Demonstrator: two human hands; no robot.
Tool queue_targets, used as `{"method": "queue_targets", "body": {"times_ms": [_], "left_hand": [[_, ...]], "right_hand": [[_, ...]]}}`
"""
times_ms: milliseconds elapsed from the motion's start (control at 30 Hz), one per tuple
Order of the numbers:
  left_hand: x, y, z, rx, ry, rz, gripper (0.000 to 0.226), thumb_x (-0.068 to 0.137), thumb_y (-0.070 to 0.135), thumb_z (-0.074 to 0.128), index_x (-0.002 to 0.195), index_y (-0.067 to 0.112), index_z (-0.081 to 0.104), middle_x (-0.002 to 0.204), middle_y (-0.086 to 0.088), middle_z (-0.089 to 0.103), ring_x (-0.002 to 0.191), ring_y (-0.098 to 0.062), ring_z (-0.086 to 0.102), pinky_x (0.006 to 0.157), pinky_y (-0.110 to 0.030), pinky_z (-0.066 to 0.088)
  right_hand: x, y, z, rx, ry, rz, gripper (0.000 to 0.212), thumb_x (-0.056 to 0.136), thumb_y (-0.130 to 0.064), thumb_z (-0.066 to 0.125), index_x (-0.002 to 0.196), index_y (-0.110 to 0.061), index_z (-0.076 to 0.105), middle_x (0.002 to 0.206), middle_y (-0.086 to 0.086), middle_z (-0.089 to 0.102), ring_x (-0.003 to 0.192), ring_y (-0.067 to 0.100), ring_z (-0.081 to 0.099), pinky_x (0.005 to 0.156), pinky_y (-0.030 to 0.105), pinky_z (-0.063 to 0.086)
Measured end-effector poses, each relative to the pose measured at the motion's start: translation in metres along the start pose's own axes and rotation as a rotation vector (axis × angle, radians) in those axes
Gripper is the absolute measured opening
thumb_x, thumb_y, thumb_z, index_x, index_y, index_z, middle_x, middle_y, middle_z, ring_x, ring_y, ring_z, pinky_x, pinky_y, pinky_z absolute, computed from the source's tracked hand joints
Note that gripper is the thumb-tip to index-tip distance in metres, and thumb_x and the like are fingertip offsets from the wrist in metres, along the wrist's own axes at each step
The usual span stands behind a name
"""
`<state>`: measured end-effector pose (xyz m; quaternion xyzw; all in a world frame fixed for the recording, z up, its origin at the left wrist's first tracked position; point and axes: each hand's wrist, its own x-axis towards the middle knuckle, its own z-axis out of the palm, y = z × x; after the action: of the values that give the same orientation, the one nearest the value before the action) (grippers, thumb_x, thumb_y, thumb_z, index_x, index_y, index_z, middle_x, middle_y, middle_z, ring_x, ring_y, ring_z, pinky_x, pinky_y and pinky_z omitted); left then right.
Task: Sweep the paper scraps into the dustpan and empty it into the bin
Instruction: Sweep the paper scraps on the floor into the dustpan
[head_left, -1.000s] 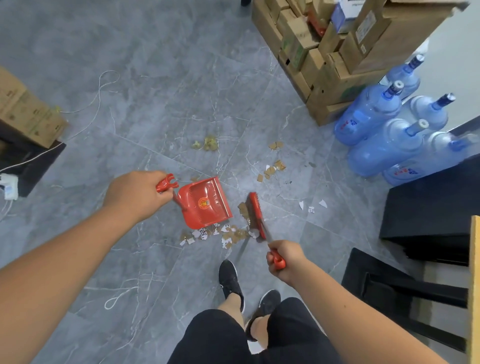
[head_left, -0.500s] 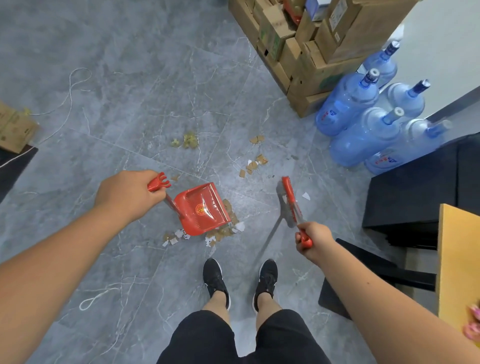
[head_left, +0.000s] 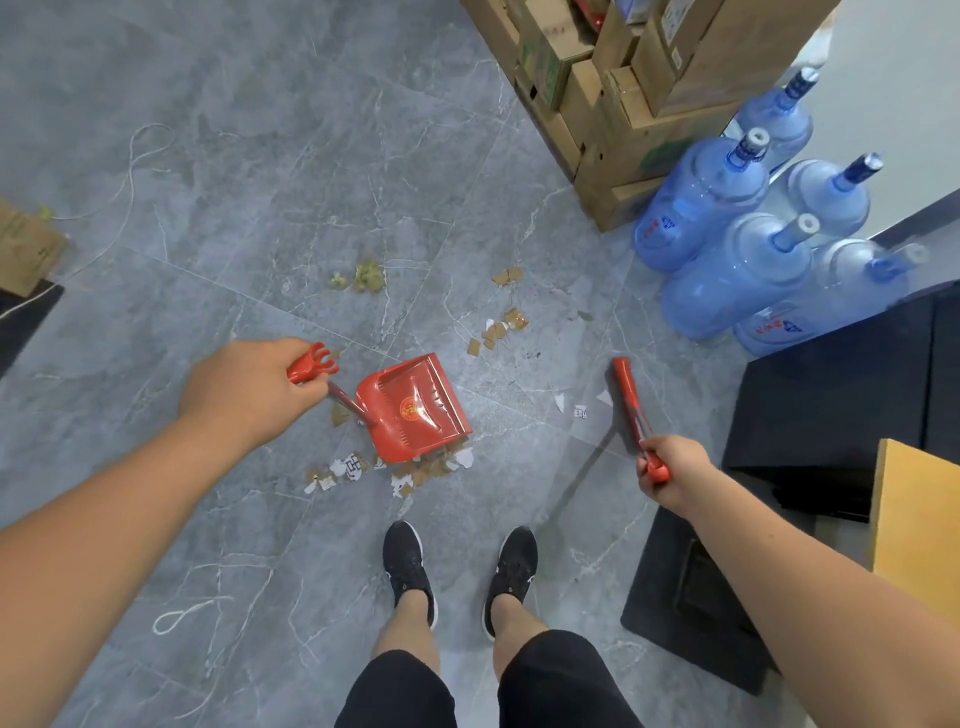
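Gripping the forked red handle end of the dustpan (head_left: 415, 410) in the left hand (head_left: 249, 395), fingers curled tight round it. Pan down at 4 o'clock from that fist on a thin stem, mouth turned toward 5 o'clock. Clamping the red grip of the broom (head_left: 626, 395) in the right hand (head_left: 675, 473), with the broom's head up at 11 o'clock from the knuckles and well apart from the pan.

Main heap of paper scraps (head_left: 415, 470) touching the pan's lip and strung out toward 8 o'clock of it. Looser brown scraps (head_left: 498, 327) at 1 o'clock of the pan. A few white bits (head_left: 579, 410) at 3 o'clock, just beside the broom. A greenish clump (head_left: 366, 275) at 12 o'clock.

Open grey floor (head_left: 260, 182) from 9 round to 12 o'clock of the pan, crossed only by thin string (head_left: 176, 618). Hemmed in at 1 o'clock by stacked cardboard boxes (head_left: 623, 104), at 2 o'clock by blue water bottles (head_left: 727, 249), and at 3 to 4 o'clock by a black cabinet (head_left: 831, 405) and a black mat (head_left: 685, 597). Black shoes (head_left: 408, 561) at 6 o'clock, near the heap.

Glossy red plastic on the pan, ribbed along the back wall, with a round gold emblem mid-floor. Torn, flat, brown and white pieces in the heap, some of the white ones printed.
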<state>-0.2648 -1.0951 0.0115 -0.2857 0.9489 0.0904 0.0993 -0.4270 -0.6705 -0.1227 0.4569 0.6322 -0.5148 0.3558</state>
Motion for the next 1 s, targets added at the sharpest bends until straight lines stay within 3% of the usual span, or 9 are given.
{"method": "queue_targets", "body": {"times_ms": [133, 267, 500, 833, 1000], "left_hand": [[0.004, 0.011, 0.007, 0.012, -0.041, 0.048, 0.024, 0.082, 0.05, 0.063, 0.077, 0.026, 0.063, 0.068, 0.004, 0.062, 0.071, -0.027, 0.061, 0.06, -0.031, 0.048], [0.006, 0.026, 0.008, 0.05, -0.044, 0.093, 0.024, 0.083, 0.05, 0.062, 0.082, 0.027, 0.066, 0.071, 0.005, 0.063, 0.07, -0.024, 0.06, 0.059, -0.029, 0.046], [0.011, 0.037, 0.015, 0.074, -0.05, 0.129, 0.017, 0.083, 0.048, 0.066, 0.088, 0.031, 0.069, 0.077, 0.002, 0.068, 0.072, -0.027, 0.059, 0.058, -0.03, 0.041], [0.016, 0.055, 0.01, 0.072, -0.048, 0.164, 0.019, 0.083, 0.049, 0.068, 0.1, 0.04, 0.07, 0.094, 0.001, 0.073, 0.091, -0.033, 0.065, 0.067, -0.033, 0.047], [0.014, 0.053, 0.008, 0.053, -0.048, 0.171, 0.018, 0.084, 0.049, 0.067, 0.093, 0.033, 0.071, 0.086, 0.0, 0.071, 0.085, -0.032, 0.064, 0.066, -0.034, 0.047]], "right_hand": [[0.003, -0.008, 0.015, 0.028, -0.072, 0.014, 0.012, 0.095, 0.001, 0.043, 0.103, -0.008, 0.048, 0.071, 0.009, 0.043, 0.04, 0.011, 0.047, 0.029, 0.013, 0.03], [-0.003, -0.015, 0.027, 0.036, -0.094, 0.007, 0.014, 0.096, 0.002, 0.041, 0.094, -0.011, 0.045, 0.07, 0.007, 0.041, 0.054, 0.012, 0.042, 0.032, 0.011, 0.032], [-0.009, -0.013, 0.025, 0.031, -0.106, 0.04, 0.014, 0.095, 0.0, 0.044, 0.102, -0.011, 0.049, 0.074, 0.007, 0.043, 0.051, 0.012, 0.042, 0.034, 0.014, 0.035], [-0.008, -0.016, 0.017, 0.021, -0.093, 0.036, 0.028, 0.094, -0.001, 0.047, 0.12, -0.012, 0.048, 0.075, 0.007, 0.044, 0.052, 0.012, 0.044, 0.034, 0.015, 0.036], [-0.019, 0.0, 0.024, -0.034, -0.13, 0.057, 0.017, 0.096, -0.002, 0.045, 0.11, -0.011, 0.046, 0.072, 0.007, 0.043, 0.052, 0.011, 0.043, 0.033, 0.014, 0.035]]}}
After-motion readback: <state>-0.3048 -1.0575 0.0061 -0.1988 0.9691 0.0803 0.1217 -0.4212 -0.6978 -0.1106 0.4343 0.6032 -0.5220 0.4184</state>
